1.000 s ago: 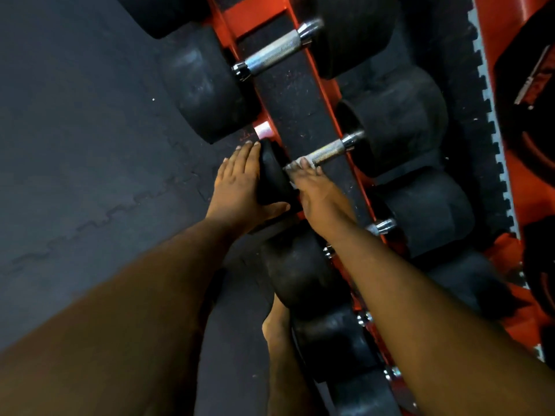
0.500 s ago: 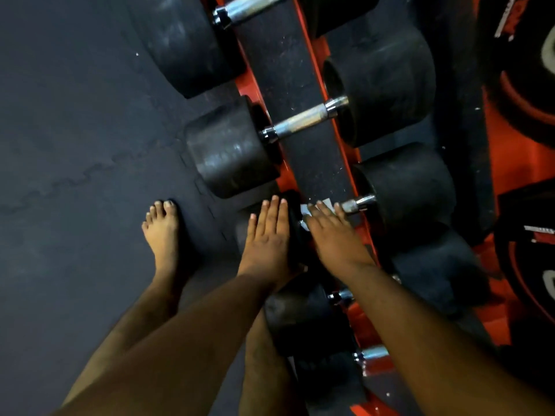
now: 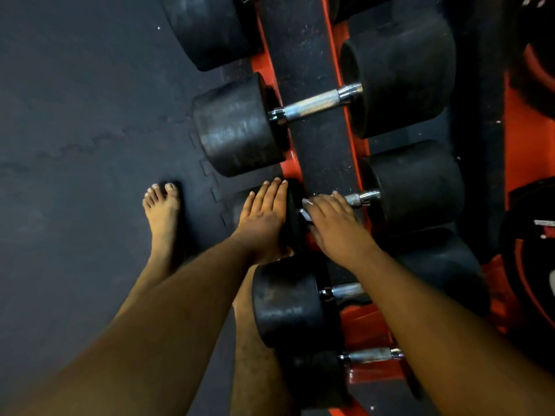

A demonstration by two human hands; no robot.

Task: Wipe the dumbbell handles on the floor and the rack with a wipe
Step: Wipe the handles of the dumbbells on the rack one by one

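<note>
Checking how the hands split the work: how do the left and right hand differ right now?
The left hand lies flat, fingers straight, on a dumbbell's black end; the right hand curls over that dumbbell's handle. A white wipe peeks from under the right hand; no wipe shows at the left. Both are bare and on the same dumbbell.

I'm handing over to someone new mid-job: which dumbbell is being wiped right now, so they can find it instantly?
Start at the orange rack. Its dumbbell is in the middle of the row. Unlike its neighbours with bare handles, the right hand presses a white wipe on its handle, and the left hand lies flat on its near end.
</note>
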